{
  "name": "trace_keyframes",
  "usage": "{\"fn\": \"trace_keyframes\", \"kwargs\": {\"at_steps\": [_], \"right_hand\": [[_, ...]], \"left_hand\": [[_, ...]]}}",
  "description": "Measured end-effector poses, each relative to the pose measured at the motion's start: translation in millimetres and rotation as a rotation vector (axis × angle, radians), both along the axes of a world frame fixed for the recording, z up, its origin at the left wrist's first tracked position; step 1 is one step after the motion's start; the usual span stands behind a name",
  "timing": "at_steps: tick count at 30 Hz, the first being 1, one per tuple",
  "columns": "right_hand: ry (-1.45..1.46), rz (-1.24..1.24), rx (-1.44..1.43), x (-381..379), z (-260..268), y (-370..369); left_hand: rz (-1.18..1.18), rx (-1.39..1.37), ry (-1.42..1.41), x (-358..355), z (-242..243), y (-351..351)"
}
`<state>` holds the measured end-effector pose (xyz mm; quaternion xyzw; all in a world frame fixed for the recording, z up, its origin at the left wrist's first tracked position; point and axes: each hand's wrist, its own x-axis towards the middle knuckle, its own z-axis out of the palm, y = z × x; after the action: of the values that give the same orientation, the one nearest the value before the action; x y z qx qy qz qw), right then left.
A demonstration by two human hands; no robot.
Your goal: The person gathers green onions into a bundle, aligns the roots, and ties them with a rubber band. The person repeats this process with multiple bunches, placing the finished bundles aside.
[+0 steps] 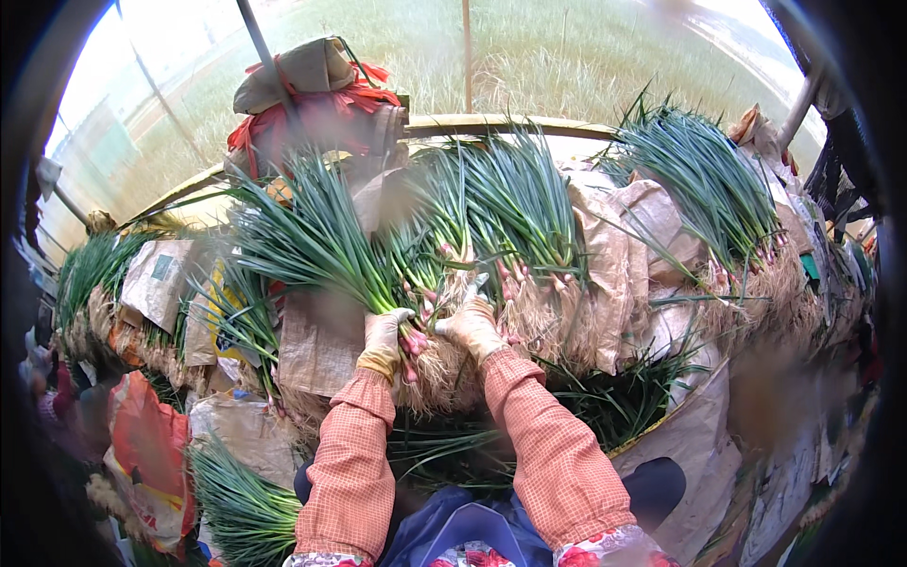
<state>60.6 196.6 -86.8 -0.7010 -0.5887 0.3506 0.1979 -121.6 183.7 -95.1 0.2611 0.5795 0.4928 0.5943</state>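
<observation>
My left hand [383, 343], in a pale glove, grips a bunch of spring onions [333, 262] just above their pink bulbs. The green leaves fan up and to the left, and pale roots hang below the hand. My right hand [476, 327], gloved too, lies among the roots and bulbs to the right of that bunch. Whether its fingers hold any stalk is hidden. Right behind it lies a further bundle of spring onions [521, 202], roots towards me.
More spring onions [701, 184] lie at the right over woven sacks [613, 262]. Loose leaves [616, 404] fill the space under the bench. A bunch of greens [241, 503] and a red sack [150, 453] stand low left. Red strips [312, 117] hang by a pole at the back.
</observation>
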Motion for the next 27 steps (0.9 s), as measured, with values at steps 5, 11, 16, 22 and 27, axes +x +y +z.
{"fn": "trace_keyframes", "kwargs": {"at_steps": [5,11,16,22,27], "right_hand": [[0.476,-0.127,0.117,0.0,-2.1,2.7],[0.746,0.046,0.35,18.0,62.9,-23.1],[0.524,0.113,0.674,101.6,163.5,-62.1],[0.139,-0.215,0.249,204.9,138.7,-45.4],[1.026,-0.128,0.458,240.9,31.4,-15.6]], "left_hand": [[-0.017,-0.031,-0.072,9.7,11.5,7.6],[-0.17,0.113,-0.369,35.6,79.3,-25.7],[-0.276,0.294,-0.624,112.5,127.2,-24.7],[-0.303,0.175,-0.701,197.8,98.3,-10.7],[-0.267,0.048,-0.649,160.7,45.1,-35.4]]}}
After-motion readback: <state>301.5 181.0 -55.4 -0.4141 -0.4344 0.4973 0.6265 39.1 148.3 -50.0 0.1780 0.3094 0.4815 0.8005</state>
